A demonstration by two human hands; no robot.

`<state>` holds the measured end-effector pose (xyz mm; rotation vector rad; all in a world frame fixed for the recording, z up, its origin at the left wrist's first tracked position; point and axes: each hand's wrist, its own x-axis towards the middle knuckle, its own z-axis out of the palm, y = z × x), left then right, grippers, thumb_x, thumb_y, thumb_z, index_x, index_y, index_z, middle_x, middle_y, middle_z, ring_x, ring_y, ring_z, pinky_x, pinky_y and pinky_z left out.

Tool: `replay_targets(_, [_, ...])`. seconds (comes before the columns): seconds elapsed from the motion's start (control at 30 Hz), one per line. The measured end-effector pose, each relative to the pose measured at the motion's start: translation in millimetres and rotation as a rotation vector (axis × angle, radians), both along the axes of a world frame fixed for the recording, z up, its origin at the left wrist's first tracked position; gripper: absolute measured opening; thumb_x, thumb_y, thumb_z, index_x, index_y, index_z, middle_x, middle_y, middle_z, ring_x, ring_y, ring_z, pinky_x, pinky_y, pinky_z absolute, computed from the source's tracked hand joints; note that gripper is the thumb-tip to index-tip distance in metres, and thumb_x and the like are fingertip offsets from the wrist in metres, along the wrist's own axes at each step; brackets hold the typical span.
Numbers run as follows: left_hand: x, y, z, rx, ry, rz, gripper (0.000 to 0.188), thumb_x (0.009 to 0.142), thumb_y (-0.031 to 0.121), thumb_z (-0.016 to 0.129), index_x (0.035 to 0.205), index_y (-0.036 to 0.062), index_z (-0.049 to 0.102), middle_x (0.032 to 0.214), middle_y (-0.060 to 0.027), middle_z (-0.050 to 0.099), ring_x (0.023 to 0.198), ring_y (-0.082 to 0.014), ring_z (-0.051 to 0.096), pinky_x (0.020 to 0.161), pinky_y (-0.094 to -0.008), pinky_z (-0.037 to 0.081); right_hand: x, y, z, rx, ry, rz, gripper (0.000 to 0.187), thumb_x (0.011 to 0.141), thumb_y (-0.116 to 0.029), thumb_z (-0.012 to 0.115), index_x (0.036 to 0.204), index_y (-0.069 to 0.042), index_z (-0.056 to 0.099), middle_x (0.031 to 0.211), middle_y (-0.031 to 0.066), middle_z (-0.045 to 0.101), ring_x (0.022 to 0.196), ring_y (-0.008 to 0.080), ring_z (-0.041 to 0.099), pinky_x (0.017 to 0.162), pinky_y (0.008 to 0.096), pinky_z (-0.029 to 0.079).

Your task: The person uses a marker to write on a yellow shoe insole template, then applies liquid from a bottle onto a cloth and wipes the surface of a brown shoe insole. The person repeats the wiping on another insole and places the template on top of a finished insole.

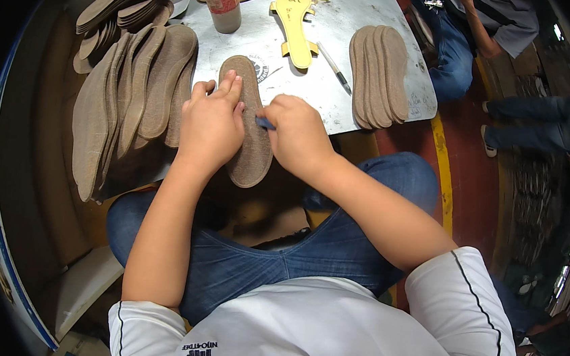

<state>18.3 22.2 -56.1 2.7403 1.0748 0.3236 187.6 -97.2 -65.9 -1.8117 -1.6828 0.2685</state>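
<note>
A brown, speckled shoe insole (245,154) lies lengthwise at the table's front edge, its near end sticking out over my lap. My left hand (212,125) holds it from the left, two fingers stretched along its upper face and the others bent. At its right edge, my right hand (296,131) is closed in a pinch on a small dark blue piece (265,123), which touches the insole's surface. What kind of thing this piece is, I cannot make out, since my fingers cover most of it.
Overlapping insoles (133,90) fan out at left, with stacked ones (127,1) behind. A bottle (220,3), yellow sole-shaped template (294,29) and pen (334,68) lie beyond my hands on the metal table (318,106). More insoles (379,78) rest at right. Other people (541,122) are at right.
</note>
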Motion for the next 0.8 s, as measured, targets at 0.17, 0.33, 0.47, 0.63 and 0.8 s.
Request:
replay_targets(0.17, [-0.6, -0.8, -0.7, 0.016, 0.012, -0.002, 0.052, 0.111, 0.018, 0.071, 0.161, 0.0052, 0.072, 0.169, -0.0110, 0.069, 0.144, -0.0441, 0.066, 0.118, -0.0536, 0.057, -11.1, -40.5, 9.2, 0.016, 0.053, 0.031, 0.026, 0.087, 0.006, 0.082, 0.112, 0.000, 0.083, 0.102, 0.0164, 0.075, 0.100, 0.0413, 0.075, 0.091, 0.0494, 0.063])
replay_targets(0.33, [-1.7, -8.8, -14.1, 0.122, 0.023, 0.002, 0.054, 0.114, 0.020, 0.068, 0.166, 0.0051, 0.066, 0.174, -0.0108, 0.065, 0.146, -0.0435, 0.065, 0.118, -0.0546, 0.056, -2.1, -11.2, -0.5, 0.077, 0.083, -0.039, 0.022, 0.089, 0.003, 0.084, 0.110, -0.002, 0.085, 0.102, 0.0178, 0.076, 0.099, 0.0420, 0.075, 0.090, 0.0495, 0.063])
replay_targets(0.47, [-3.1, -12.7, -23.9, 0.166, 0.009, 0.007, 0.058, 0.115, 0.021, 0.066, 0.171, 0.0066, 0.061, 0.180, -0.0089, 0.059, 0.150, -0.0432, 0.062, 0.121, -0.0550, 0.053, -2.8, 8.7, -7.0, 0.091, 0.082, -0.125, 0.019, 0.090, 0.000, 0.085, 0.109, -0.002, 0.086, 0.103, 0.0192, 0.076, 0.100, 0.0426, 0.076, 0.089, 0.0502, 0.063])
replay_targets(0.63, [-0.9, -16.0, -27.1, 0.170, 0.007, 0.037, 0.059, 0.115, 0.020, 0.064, 0.172, 0.0067, 0.060, 0.182, -0.0076, 0.057, 0.153, -0.0418, 0.059, 0.122, -0.0550, 0.050, -18.6, -36.8, -1.1, 0.036, 0.071, -0.088, 0.025, 0.087, 0.004, 0.084, 0.111, -0.002, 0.085, 0.101, 0.0181, 0.072, 0.097, 0.0427, 0.075, 0.087, 0.0503, 0.062])
replay_targets(0.8, [1.6, -17.3, -29.2, 0.202, 0.033, 0.048, 0.060, 0.115, 0.020, 0.065, 0.173, 0.0068, 0.060, 0.181, -0.0073, 0.058, 0.153, -0.0404, 0.060, 0.121, -0.0545, 0.051, -35.1, -86.3, 3.6, -0.315, 0.259, 0.026, 0.027, 0.087, 0.004, 0.084, 0.113, -0.002, 0.086, 0.106, 0.0173, 0.076, 0.098, 0.0413, 0.078, 0.086, 0.0481, 0.064])
